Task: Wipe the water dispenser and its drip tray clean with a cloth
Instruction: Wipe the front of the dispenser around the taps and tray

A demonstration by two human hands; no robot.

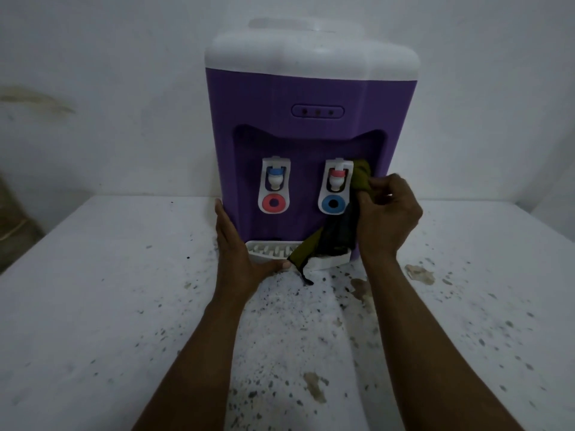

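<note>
A purple water dispenser [311,98] with a white top stands on a white table against the wall. Two white taps sit in its recess, the left tap [275,185] and the right tap [335,186]. A white slotted drip tray [269,251] juts out at its foot. My right hand [385,213] is shut on an olive-green cloth [361,175], pressing it against the recess just right of the right tap; the cloth's tail hangs over the tray's right half. My left hand [236,253] lies flat along the dispenser's lower left side, thumb on the tray's front edge.
The white table [93,306] is flecked with dark specks and brownish stains [420,273] in front of and to the right of the dispenser. A stained white wall [93,88] rises right behind it. A dim brownish object [12,219] stands past the table's left edge.
</note>
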